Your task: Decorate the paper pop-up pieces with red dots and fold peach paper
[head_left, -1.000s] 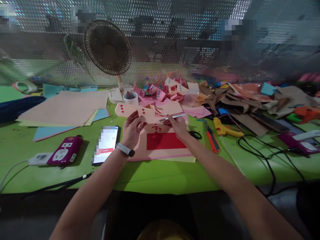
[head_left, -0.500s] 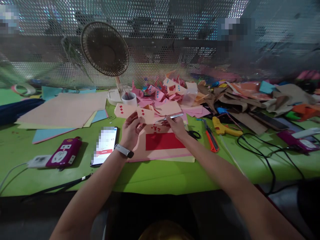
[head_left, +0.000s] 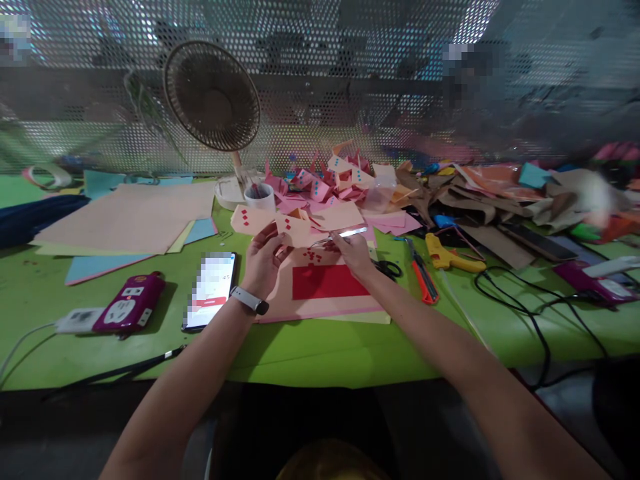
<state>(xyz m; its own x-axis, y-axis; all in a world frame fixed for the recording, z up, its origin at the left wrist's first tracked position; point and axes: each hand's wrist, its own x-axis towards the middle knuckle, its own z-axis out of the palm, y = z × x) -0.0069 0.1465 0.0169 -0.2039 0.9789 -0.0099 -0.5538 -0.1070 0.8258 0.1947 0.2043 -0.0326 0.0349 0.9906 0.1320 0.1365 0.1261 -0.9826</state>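
Note:
My left hand (head_left: 264, 263) is closed on a folded piece of peach paper (head_left: 294, 229) that has small red squares stuck on it. In my right hand (head_left: 354, 253) is a pair of shiny metal tweezers (head_left: 355, 233), their thin tips pointing left, close to the lower edge of that paper. What the tips hold, if anything, is too small to make out. Below both hands, several tiny red squares (head_left: 313, 256) lie scattered on peach sheets (head_left: 280, 310), just above a red paper rectangle (head_left: 327, 282).
Left of my wrist lies a lit phone (head_left: 210, 293), with a purple power strip (head_left: 131, 303) beyond. Black scissors (head_left: 389, 269), an orange cutter (head_left: 423, 273) and a yellow glue gun (head_left: 453, 255) lie to the right. Folded pink papers (head_left: 320, 183) and a fan (head_left: 213, 97) stand behind.
My hands, the paper and the tweezers keep nearly the same places. A pale blur has appeared over the brown paper at the far right.

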